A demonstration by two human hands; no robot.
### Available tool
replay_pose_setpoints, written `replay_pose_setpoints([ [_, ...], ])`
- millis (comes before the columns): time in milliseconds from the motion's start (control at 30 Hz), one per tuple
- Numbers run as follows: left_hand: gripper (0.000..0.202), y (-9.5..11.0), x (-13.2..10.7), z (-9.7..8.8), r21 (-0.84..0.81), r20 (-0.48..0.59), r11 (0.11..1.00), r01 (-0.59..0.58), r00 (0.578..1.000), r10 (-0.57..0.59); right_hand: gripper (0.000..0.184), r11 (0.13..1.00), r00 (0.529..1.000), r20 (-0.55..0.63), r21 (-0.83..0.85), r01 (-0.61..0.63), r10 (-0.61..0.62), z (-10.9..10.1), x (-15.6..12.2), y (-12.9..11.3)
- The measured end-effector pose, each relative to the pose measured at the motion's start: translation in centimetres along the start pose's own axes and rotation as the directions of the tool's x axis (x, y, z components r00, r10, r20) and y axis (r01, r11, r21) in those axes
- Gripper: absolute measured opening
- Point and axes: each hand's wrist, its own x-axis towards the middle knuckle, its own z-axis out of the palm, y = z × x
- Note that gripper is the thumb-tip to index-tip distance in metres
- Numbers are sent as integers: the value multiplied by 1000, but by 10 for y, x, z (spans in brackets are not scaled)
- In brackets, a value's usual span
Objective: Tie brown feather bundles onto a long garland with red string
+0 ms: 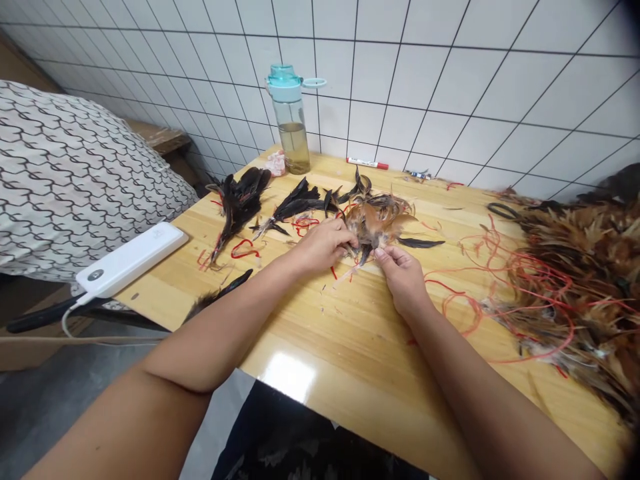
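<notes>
At the middle of the wooden table lies a small pile of brown feathers (376, 220). My left hand (330, 241) reaches into its left side, fingers bent and closed on feathers there. On the near right side, my right hand (401, 272) pinches feathers between thumb and forefinger; the exact ones are partly hidden. A single dark feather (421, 243) sticks out to the right. Left of my hands are a bunch of black feathers (245, 200) and a second black bunch (300, 203), with bits of red string (245, 249) beside them.
A large heap of brown feathers (585, 267) covers the table's right side, with tangled red string (465, 293) before it. A water bottle (293, 127) and a red-and-white marker (367, 163) stand and lie near the tiled wall. A white power bank (133, 257) sits at the left edge.
</notes>
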Motion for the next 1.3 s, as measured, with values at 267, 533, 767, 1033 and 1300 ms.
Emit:
replay_pose_setpoints([
  [267, 13, 4, 2, -6, 73, -138, 997, -37, 989, 47, 24, 1000, 1000, 10, -16, 11, -11, -1, 1, 1],
  [533, 12, 20, 0, -10, 62, -117, 989, -136, 983, 143, 28, 996, 999, 26, -91, 22, -20, -2, 1, 3],
  [767, 21, 26, -1, -6, 204, -58, 959, -196, 976, 212, 29, 980, 1000, 23, -197, 21, -17, -2, 1, 5],
  [1033, 23, 35, -1, -1, 276, -43, 933, -230, 967, 251, 28, 960, 996, 85, -278, 18, 6, -1, -2, -2],
  [1300, 21, 26, -1, -15, 207, -344, 978, -26, 934, 98, 31, 997, 1000, -3, -80, -21, 21, -1, -1, -1],
])
